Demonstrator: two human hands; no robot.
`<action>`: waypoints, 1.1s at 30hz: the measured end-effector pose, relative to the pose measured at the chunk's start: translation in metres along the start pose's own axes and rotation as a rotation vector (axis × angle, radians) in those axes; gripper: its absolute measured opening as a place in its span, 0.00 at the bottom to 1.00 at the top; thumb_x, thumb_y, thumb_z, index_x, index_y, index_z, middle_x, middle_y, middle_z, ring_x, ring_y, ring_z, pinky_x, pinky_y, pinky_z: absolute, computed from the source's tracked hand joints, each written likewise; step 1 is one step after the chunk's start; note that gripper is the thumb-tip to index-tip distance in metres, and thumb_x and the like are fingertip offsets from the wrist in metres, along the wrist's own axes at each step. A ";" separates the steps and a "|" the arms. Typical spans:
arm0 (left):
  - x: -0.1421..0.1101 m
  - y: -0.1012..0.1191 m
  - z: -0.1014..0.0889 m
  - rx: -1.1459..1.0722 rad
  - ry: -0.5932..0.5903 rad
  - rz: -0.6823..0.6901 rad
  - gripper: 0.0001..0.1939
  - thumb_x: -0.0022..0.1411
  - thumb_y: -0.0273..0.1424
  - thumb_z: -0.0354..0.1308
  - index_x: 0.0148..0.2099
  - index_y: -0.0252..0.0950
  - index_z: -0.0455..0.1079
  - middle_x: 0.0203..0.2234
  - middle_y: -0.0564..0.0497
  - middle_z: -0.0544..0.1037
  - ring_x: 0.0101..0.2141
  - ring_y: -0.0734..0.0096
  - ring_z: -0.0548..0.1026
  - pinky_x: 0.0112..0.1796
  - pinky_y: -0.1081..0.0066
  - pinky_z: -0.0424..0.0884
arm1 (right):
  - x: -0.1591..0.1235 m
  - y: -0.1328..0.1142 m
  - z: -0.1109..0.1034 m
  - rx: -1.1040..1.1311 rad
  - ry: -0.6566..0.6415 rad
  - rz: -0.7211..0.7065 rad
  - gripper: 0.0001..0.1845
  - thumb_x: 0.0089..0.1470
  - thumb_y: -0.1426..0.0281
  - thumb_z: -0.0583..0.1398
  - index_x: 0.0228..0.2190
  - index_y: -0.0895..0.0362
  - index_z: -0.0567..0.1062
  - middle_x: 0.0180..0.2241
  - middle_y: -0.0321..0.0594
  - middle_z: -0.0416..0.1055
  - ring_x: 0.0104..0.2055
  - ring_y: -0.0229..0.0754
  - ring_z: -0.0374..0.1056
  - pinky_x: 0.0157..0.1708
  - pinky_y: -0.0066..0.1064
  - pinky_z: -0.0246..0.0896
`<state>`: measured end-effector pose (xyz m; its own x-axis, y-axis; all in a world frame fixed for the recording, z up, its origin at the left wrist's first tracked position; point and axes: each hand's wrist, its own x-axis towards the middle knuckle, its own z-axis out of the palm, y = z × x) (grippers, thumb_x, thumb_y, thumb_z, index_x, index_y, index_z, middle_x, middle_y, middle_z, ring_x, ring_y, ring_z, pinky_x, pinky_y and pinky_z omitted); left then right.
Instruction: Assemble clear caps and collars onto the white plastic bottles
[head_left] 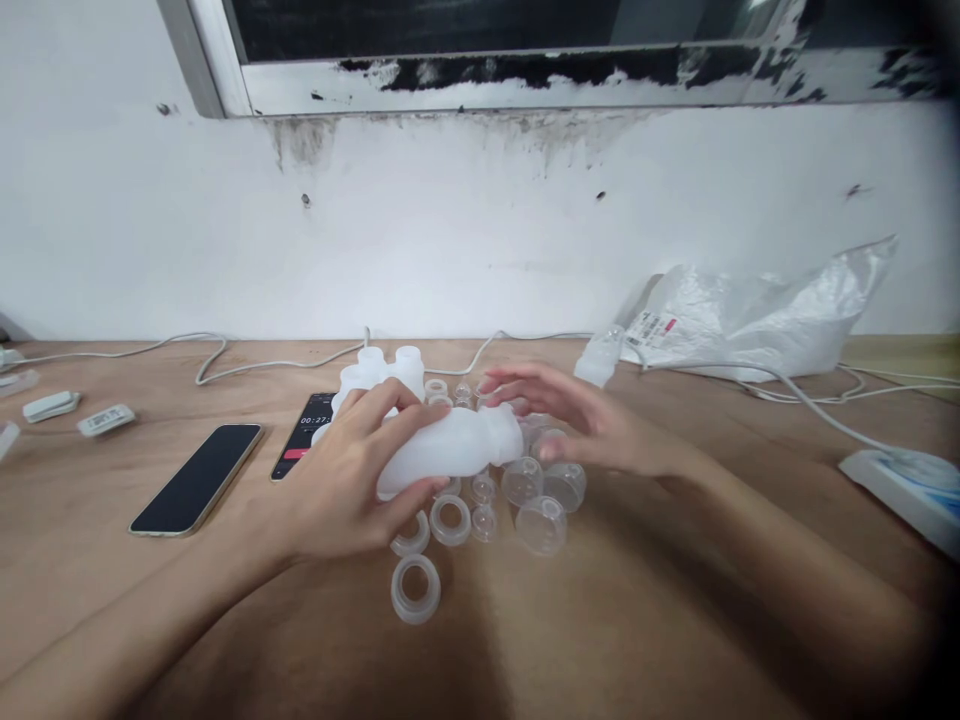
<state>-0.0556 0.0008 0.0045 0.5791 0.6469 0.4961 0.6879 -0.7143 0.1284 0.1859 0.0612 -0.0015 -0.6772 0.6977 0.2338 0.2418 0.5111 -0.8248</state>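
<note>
My left hand (pixel 345 480) is wrapped round a white translucent plastic bottle (pixel 457 447), holding it on its side just above the wooden table (pixel 637 620). My right hand (pixel 577 420) hovers at the bottle's neck with fingers stretched and slightly spread, holding nothing that I can see. Under and around the hands lie several clear caps (pixel 541 522) and several white screw rings (pixel 415 587). Two more upright white bottles (pixel 390 370) stand just behind my left hand.
Two phones lie left of centre: a dark one (pixel 199 478) and one showing a running timer (pixel 307 432). A crumpled plastic bag (pixel 757 310) sits at the back right. White cables (pixel 810 400) run along the wall. Small white devices (pixel 105 418) lie far left.
</note>
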 end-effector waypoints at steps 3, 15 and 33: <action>0.000 0.000 0.000 0.000 0.003 -0.010 0.21 0.58 0.33 0.51 0.53 0.35 0.58 0.40 0.46 0.64 0.37 0.64 0.66 0.41 0.58 0.66 | -0.004 -0.003 -0.004 -0.128 -0.020 -0.153 0.33 0.44 0.65 0.64 0.51 0.49 0.59 0.50 0.40 0.60 0.52 0.45 0.57 0.50 0.39 0.56; -0.001 -0.002 0.002 0.004 0.026 0.045 0.21 0.58 0.31 0.52 0.53 0.34 0.57 0.40 0.45 0.63 0.38 0.65 0.66 0.41 0.59 0.65 | 0.000 -0.002 0.004 -0.267 0.054 -0.181 0.17 0.46 0.65 0.62 0.39 0.55 0.67 0.39 0.39 0.68 0.41 0.40 0.65 0.41 0.34 0.63; -0.002 -0.003 0.004 -0.015 0.007 0.016 0.20 0.58 0.32 0.52 0.53 0.36 0.57 0.40 0.47 0.62 0.38 0.67 0.65 0.41 0.58 0.66 | 0.001 0.001 0.001 -0.292 0.019 -0.089 0.20 0.53 0.58 0.54 0.44 0.55 0.66 0.42 0.41 0.68 0.42 0.42 0.65 0.39 0.34 0.62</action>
<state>-0.0566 0.0026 -0.0001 0.5867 0.6337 0.5041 0.6719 -0.7284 0.1337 0.1848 0.0622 -0.0022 -0.6920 0.6518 0.3103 0.3739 0.6913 -0.6183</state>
